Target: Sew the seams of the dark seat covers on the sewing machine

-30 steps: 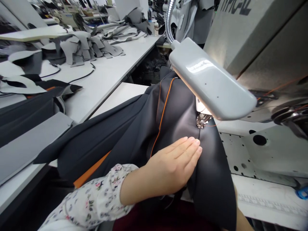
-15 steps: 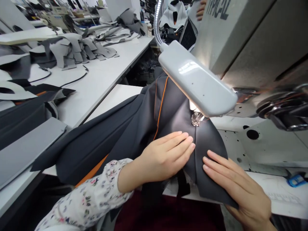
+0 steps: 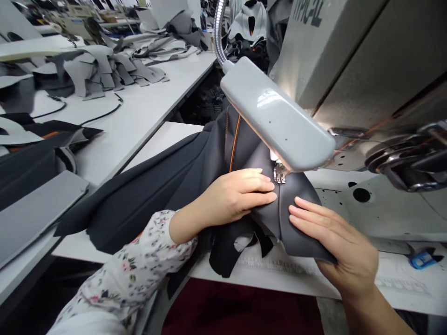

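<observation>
dark panel [image 3: 291, 235]: fed forward; right hand [image 3: 340, 246]: now on top

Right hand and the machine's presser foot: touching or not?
Apart. The head view shows a strip of dark material between the fingertips of the right hand and the presser foot.

The lamp head [image 3: 275, 116] is hiding the needle above the presser foot [image 3: 279, 173]. The sewing machine [image 3: 335, 60] is running past the top and right edges. The left hand [image 3: 230, 195] is covering some dark fabric [image 3: 206, 163], and the right hand's [image 3: 344, 244] thumb is staying out of sight. Distant machines [image 3: 71, 21] are blurring.
</observation>
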The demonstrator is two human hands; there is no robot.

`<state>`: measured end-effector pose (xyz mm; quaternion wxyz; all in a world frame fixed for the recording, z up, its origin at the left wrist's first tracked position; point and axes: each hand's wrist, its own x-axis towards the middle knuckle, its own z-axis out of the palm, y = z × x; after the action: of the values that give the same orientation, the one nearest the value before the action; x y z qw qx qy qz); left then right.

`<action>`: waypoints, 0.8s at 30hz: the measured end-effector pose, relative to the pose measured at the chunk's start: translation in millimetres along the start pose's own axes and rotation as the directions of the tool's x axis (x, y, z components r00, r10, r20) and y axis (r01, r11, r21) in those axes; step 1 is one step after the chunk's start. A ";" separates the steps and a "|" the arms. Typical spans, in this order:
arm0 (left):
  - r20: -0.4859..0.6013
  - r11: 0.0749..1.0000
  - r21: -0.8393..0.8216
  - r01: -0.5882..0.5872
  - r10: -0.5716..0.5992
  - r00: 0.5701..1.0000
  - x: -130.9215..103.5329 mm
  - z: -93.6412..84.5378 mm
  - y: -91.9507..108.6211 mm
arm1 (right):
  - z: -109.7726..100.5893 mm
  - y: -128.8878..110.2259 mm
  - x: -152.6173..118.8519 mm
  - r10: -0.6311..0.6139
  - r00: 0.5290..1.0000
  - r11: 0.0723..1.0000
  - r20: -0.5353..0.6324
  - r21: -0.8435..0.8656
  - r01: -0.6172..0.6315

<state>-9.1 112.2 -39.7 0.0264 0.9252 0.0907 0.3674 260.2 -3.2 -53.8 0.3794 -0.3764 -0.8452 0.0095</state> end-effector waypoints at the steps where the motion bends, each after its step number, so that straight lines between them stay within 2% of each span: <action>1: 0.031 0.998 -0.063 0.008 -0.006 1.000 -1.8 -2.9 -3.1 | 0.6 0.9 0.3 0.005 1.000 1.000 -0.003 0.009 -0.005; 3: 0.084 0.984 -0.170 0.046 -0.032 0.996 -5.7 -8.6 -7.5 | 2.3 2.8 2.0 0.014 1.000 1.000 -0.013 0.016 -0.013; 6: 0.082 0.972 -0.218 0.092 -0.075 0.994 -9.3 -13.1 -10.1 | 5.6 6.1 7.5 0.020 0.999 1.000 -0.049 0.025 -0.019; 14: -0.014 0.995 -0.063 0.076 -0.077 0.997 -8.4 -3.6 -14.3 | 8.9 14.6 21.9 0.036 0.994 0.999 -0.106 0.040 -0.032; 20: -0.087 0.998 -0.005 0.056 -0.056 0.995 -8.8 4.8 -23.8 | 11.8 17.6 25.1 0.110 0.983 0.994 -0.144 0.042 -0.105; 24: -0.126 0.995 0.027 0.092 -0.088 0.988 -7.6 10.3 -28.2 | 14.1 19.3 25.7 0.139 0.974 0.990 -0.178 0.016 -0.138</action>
<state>-11.7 138.7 -55.6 0.0222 0.8957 0.1399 0.4215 252.2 30.9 -53.4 0.4528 -0.4331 -0.7793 0.0035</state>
